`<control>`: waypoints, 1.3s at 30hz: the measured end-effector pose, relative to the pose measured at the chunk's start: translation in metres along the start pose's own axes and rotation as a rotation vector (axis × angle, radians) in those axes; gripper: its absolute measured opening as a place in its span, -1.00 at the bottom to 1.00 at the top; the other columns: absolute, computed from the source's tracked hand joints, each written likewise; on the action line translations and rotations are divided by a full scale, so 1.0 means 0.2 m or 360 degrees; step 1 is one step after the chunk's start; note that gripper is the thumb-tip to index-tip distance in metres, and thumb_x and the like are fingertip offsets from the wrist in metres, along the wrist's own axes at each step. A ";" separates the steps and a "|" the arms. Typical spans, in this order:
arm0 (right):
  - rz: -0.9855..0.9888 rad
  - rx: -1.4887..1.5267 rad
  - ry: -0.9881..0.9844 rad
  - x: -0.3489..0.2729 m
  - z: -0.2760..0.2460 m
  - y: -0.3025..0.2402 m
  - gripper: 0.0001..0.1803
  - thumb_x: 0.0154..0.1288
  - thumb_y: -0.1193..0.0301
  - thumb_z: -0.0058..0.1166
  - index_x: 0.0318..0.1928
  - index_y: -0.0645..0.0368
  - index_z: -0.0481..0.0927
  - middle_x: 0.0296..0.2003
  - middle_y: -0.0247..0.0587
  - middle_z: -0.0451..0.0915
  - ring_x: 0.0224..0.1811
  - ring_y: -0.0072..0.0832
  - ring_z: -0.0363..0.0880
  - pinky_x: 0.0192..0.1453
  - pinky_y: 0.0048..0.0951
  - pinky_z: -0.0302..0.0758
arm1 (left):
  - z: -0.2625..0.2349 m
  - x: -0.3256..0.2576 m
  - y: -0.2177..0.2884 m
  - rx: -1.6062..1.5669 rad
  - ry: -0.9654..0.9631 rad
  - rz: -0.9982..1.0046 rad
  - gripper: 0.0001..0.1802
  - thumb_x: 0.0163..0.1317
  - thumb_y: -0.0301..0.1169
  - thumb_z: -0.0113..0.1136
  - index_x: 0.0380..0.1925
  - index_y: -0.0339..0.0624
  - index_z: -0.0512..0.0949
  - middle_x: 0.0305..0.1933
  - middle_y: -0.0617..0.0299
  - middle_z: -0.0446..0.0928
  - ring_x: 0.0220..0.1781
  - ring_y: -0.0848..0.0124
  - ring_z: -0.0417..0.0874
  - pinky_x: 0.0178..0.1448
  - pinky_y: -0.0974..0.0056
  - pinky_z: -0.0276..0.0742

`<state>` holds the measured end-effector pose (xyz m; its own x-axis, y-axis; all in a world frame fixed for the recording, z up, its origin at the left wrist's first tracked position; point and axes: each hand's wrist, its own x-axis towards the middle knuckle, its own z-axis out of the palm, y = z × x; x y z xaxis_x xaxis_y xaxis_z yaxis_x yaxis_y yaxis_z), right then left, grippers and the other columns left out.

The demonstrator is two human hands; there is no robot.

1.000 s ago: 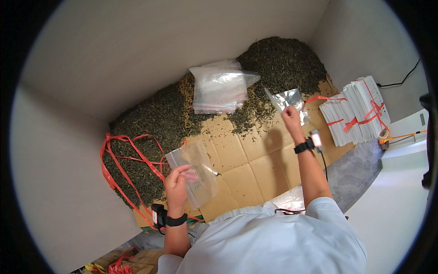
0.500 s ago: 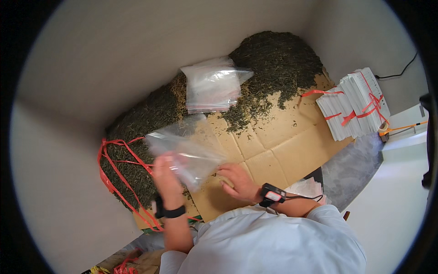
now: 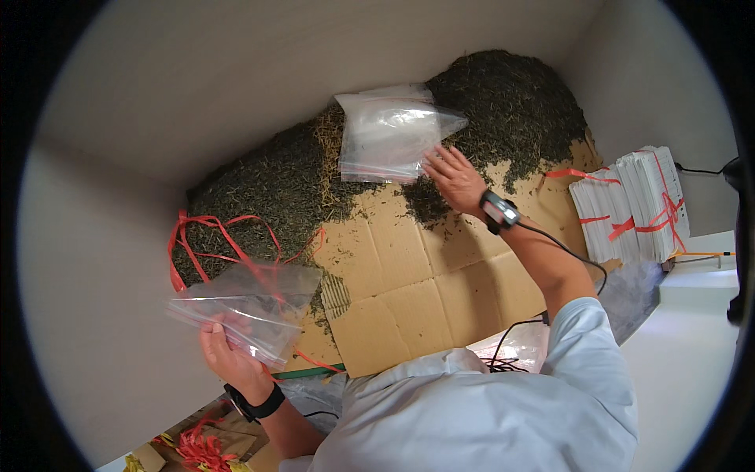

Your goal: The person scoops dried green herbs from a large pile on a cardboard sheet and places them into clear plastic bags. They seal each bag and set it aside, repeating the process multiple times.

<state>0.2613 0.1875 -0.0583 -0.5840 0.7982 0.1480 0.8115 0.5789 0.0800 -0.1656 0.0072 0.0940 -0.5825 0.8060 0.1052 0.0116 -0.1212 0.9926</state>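
My left hand (image 3: 226, 358) grips a clear plastic zip bag (image 3: 248, 308), held up at the lower left above the cardboard. My right hand (image 3: 454, 179) reaches forward with fingers spread and touches the edge of a stack of clear zip bags (image 3: 389, 135) lying on a heap of dark dried tea leaves (image 3: 503, 102). A black wristband is on each wrist. Flattened brown cardboard (image 3: 417, 275) covers the floor between the two hands.
Loose red plastic ties (image 3: 212, 236) lie on the leaves at the left. Bundles of white flat packets (image 3: 633, 204) bound with red ties stand at the right. Pale walls enclose the heap. A black cable (image 3: 566, 252) runs from my right wrist.
My right hand has left the bag held by my left hand and stretched forward to the stack of bags on the leaves. My left hand keeps its bag, now lower and further left.
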 end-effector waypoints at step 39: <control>-0.0269 0.0603 -0.0334 -1.06 0.23 -0.08 -0.38 0.11 0.27 0.03 0.26 -0.05 0.34 0.32 -0.10 0.21 0.39 -0.06 0.11 0.39 0.01 0.11 | 0.38 -0.06 -0.19 -0.0078 -0.0393 -0.0316 -0.81 0.30 -0.43 -0.12 -0.23 -0.35 0.41 -0.31 0.01 0.55 -0.32 0.33 0.57 -0.16 0.27 0.52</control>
<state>0.3713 0.0175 -0.1359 -0.7308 0.6813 -0.0417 0.6621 0.6927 -0.2860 -0.0970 0.0462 0.0595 -0.3543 0.9323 -0.0727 -0.1254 0.0296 0.9917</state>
